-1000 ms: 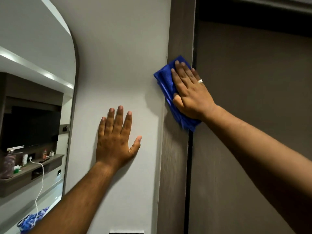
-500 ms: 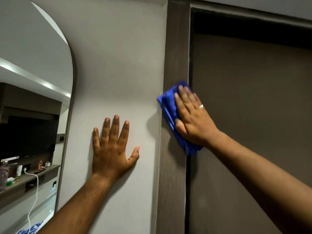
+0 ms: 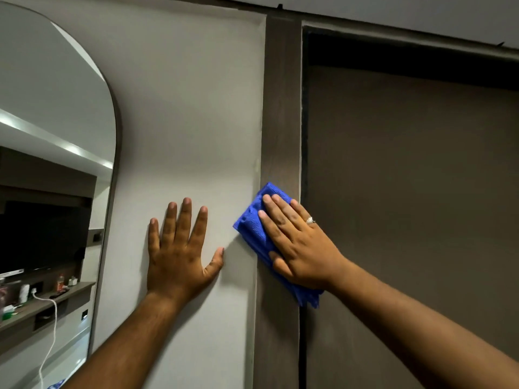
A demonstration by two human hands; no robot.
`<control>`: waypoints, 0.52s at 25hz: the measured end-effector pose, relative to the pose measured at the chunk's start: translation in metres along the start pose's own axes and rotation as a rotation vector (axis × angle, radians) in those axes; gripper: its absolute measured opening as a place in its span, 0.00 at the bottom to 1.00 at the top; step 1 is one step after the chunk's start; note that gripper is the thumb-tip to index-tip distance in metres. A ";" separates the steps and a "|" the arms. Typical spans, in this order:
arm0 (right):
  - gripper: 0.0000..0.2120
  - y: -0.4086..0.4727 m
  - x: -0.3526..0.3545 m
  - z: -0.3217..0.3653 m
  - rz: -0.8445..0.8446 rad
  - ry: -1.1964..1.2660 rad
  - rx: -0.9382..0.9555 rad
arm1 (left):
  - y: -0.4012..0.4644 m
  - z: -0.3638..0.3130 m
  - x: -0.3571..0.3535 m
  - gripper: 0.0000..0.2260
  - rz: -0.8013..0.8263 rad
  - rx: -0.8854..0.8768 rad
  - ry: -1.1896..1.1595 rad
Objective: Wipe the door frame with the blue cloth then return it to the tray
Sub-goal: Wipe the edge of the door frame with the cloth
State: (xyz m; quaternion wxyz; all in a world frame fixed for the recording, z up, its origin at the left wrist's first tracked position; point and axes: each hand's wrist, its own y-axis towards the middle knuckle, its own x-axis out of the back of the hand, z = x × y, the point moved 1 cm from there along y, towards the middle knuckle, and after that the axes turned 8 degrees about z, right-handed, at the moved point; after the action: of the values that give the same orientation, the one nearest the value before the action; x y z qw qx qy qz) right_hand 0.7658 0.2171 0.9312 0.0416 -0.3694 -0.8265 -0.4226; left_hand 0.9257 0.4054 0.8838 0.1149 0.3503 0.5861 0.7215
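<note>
Cloth, blue and folded into a thick pad, lies flat against the frame just right of centre in the picture, pinned there by the right hand. That hand is spread, fingers together and laid over the pad, palm pressing rather than gripping; nothing is pinched between thumb and fingers as far as can be seen. One corner of the pad overhangs the frame's left edge onto the wall, and a loose tail hangs below the wrist at lower centre.

The left hand holds nothing: it is open, fingers splayed, flat on the wall just beside the frame, apparently as a brace.

To wipe well from here, I would keep the palm flat so that pressure spreads across the whole pad, and run long strokes along the upright instead of short scrubs. Shifting the pad slightly rightward would cover the full width, including the edge next to the door, where dust probably gathers in the dark gap. The hanging tail could snag or drag; tucking it under the palm seems wise. Much of the upright above the hand, up to the top corner in the upper middle, and below it looks reachable and probably wants passes too.

No tray is in view, so the return step cannot be judged.
</note>
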 end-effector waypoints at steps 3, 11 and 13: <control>0.33 -0.002 -0.001 -0.012 -0.012 0.058 -0.149 | 0.000 -0.002 0.000 0.37 0.014 0.010 -0.006; 0.31 -0.014 -0.010 0.032 0.012 0.109 -0.221 | 0.000 0.000 -0.002 0.36 -0.006 0.002 -0.013; 0.30 -0.017 -0.013 0.022 -0.016 0.088 -0.168 | -0.001 0.000 -0.002 0.37 -0.009 0.008 -0.018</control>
State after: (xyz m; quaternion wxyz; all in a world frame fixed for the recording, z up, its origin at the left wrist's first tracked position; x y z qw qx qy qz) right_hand 0.7696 0.2189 0.9009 0.0434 -0.3461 -0.7883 -0.5068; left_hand 0.9269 0.4041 0.8822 0.1221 0.3545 0.5896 0.7154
